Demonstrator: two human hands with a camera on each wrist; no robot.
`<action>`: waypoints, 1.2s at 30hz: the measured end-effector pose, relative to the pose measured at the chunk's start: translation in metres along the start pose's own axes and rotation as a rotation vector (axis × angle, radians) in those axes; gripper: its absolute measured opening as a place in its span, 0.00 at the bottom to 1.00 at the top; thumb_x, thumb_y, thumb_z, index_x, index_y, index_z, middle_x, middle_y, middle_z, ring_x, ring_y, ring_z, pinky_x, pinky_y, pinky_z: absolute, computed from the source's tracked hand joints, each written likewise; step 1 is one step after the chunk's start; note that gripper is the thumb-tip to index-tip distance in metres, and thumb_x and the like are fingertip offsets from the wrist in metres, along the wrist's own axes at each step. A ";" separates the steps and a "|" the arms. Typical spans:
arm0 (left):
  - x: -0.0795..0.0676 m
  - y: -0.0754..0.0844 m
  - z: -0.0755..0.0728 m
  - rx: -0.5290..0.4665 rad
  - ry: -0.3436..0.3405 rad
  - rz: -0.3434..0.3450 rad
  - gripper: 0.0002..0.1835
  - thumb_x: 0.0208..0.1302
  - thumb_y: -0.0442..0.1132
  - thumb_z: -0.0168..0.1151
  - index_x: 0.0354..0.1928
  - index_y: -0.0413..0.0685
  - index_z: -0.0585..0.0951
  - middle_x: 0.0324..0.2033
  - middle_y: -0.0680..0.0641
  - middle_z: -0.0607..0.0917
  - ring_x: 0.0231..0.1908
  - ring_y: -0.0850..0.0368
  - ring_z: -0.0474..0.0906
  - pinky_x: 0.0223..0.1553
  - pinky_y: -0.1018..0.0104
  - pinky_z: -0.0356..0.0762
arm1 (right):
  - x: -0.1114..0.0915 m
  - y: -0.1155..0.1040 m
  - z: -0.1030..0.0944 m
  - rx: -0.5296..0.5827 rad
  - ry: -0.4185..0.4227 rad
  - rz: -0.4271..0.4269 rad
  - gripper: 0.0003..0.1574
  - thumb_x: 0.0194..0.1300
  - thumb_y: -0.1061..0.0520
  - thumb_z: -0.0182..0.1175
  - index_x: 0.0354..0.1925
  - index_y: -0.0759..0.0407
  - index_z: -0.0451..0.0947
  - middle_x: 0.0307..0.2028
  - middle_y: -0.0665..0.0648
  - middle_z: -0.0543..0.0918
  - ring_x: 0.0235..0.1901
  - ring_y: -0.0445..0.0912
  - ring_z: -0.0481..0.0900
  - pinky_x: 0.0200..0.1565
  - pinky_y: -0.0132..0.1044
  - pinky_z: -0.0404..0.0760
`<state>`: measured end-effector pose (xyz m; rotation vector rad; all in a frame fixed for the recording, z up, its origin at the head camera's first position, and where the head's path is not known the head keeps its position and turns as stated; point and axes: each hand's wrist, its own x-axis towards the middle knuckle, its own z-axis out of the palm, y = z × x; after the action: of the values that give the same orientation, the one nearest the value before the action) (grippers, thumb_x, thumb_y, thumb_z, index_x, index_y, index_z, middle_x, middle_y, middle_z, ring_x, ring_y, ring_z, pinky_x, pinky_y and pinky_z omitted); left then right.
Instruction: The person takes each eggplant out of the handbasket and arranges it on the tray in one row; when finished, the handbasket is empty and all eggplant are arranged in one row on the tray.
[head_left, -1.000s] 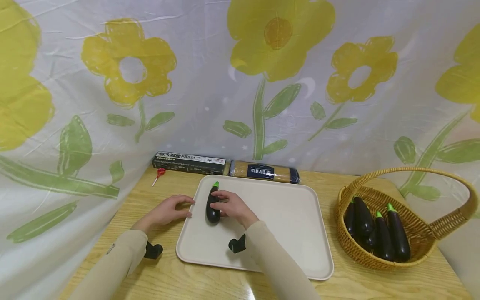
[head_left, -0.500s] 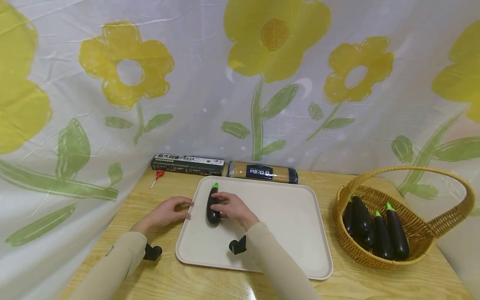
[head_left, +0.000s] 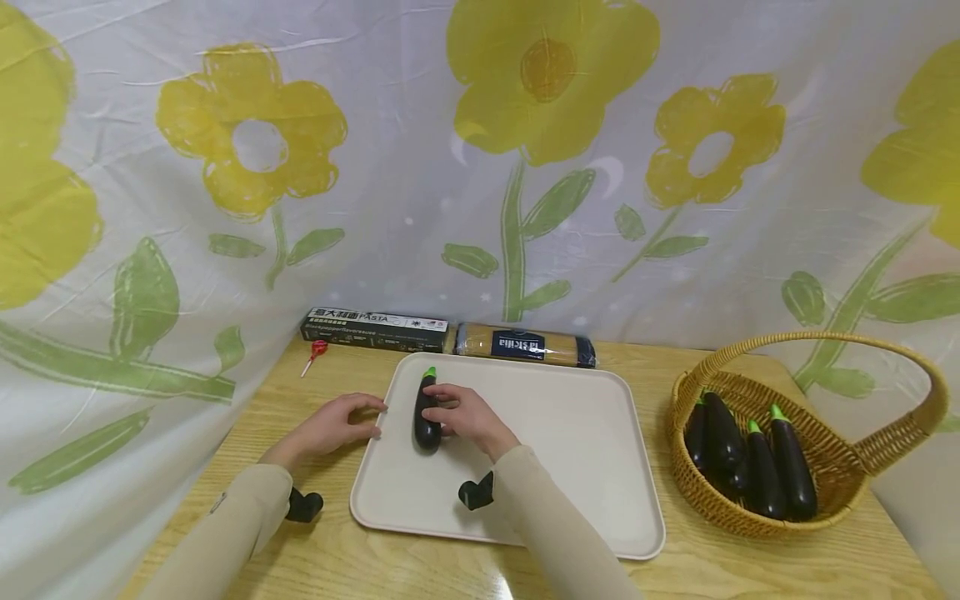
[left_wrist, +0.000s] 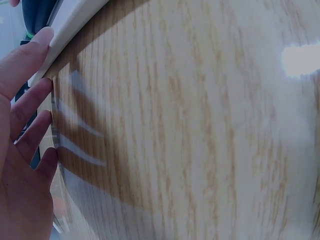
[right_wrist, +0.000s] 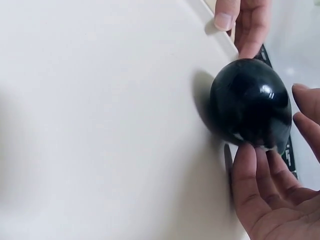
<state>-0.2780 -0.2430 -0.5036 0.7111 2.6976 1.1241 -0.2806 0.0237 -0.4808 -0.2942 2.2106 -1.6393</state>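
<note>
A dark purple eggplant [head_left: 427, 429] with a green stem end lies along the left part of a pale tray [head_left: 555, 450]. My right hand [head_left: 472, 417] reaches over it from the right and holds it lightly, some fingers across its top and others against its right side. The right wrist view shows its rounded end [right_wrist: 250, 100] near those fingers. At the tray's left rim, my left hand [head_left: 337, 425] rests with loosely bent fingers; in the left wrist view its thumb [left_wrist: 25, 62] lies at the rim and the other fingers are spread.
A wicker basket [head_left: 701, 492] with several eggplants [head_left: 795, 471] stands to the right of the tray. Behind the tray lie a black pasta box [head_left: 375, 329] and a spaghetti packet [head_left: 525, 346]. A red lollipop [head_left: 318, 347] lies at the left. A flowered curtain [head_left: 405, 250] hangs behind.
Both hands and the eggplant keep almost the same place; the head view has shifted very slightly.
</note>
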 end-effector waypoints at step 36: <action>-0.002 0.003 -0.002 -0.008 -0.014 -0.010 0.20 0.63 0.41 0.68 0.55 0.42 0.80 0.58 0.39 0.78 0.63 0.36 0.67 0.67 0.39 0.59 | -0.202 0.013 -0.161 -0.179 0.038 -0.106 0.28 0.68 0.49 0.62 0.64 0.54 0.72 0.63 0.61 0.73 0.58 0.60 0.75 0.51 0.32 0.79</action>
<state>-0.2761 -0.2434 -0.5003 0.7005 2.6805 1.1224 -0.1626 0.2448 -0.4177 -0.4387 2.4136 -1.5120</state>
